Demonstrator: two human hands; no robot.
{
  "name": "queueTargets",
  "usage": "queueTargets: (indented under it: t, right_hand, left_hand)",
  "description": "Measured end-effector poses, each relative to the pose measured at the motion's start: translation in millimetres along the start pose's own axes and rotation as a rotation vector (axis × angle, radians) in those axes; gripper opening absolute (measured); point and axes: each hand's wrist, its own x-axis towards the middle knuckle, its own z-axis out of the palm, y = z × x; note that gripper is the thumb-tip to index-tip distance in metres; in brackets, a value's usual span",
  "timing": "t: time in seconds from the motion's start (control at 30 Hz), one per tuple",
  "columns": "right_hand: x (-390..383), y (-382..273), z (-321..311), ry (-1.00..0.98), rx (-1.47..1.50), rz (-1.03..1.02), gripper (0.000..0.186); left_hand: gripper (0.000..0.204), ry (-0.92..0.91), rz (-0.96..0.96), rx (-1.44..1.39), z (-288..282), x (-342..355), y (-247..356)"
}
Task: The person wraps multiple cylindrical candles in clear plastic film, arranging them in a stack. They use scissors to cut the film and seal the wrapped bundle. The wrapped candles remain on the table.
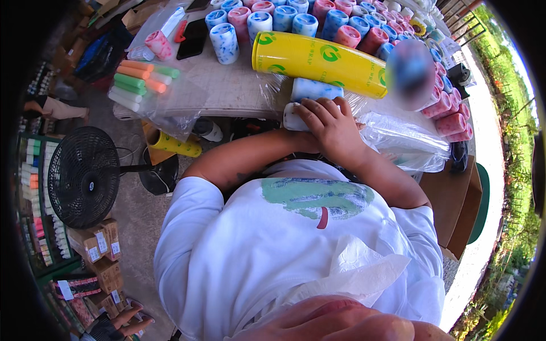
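Note:
My right hand (333, 120) lies across a pale pillar candle (293, 117) at the table's near edge, its fingers curled over it. From the left my forearm (250, 150) reaches in below, and my left hand is almost wholly hidden under the right one. Just beyond the fingers, a blue-and-white mottled candle (317, 90) rests on its side. Behind that lies a big yellow roll of cling wrap (318, 62), with clear film (276, 88) spreading from it toward the candles.
Many blue-and-white and pink candles (281, 18) stand along the back and right. Left on the table (227, 94) are a phone (191, 40) and bagged coloured sticks (136, 82). Crumpled plastic (404, 139) lies right, above a cardboard box (455, 204). A black fan (85, 176) stands left.

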Motion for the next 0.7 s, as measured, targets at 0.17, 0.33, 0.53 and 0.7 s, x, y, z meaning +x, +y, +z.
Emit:
queueTargets:
  t: [0.17,0.33,0.53,0.7]
  right_hand:
    - [-3,-1,10,0.046,0.018,0.091,0.046]
    - [-13,7,12,0.045,0.002,0.118,0.058]
    - [-16,15,12,0.017,0.038,0.129,0.062]
    - [-17,21,15,0.017,0.098,0.11,0.06]
  left_hand:
    - [0.038,-0.051,0.055,0.09,-10,-4,9]
    - [0.039,-0.114,0.116,0.161,-10,-2,15]
    - [0.037,-0.054,-0.02,-0.038,-35,5,47]
    - [0.03,-0.294,-0.016,-0.361,-92,-2,70]
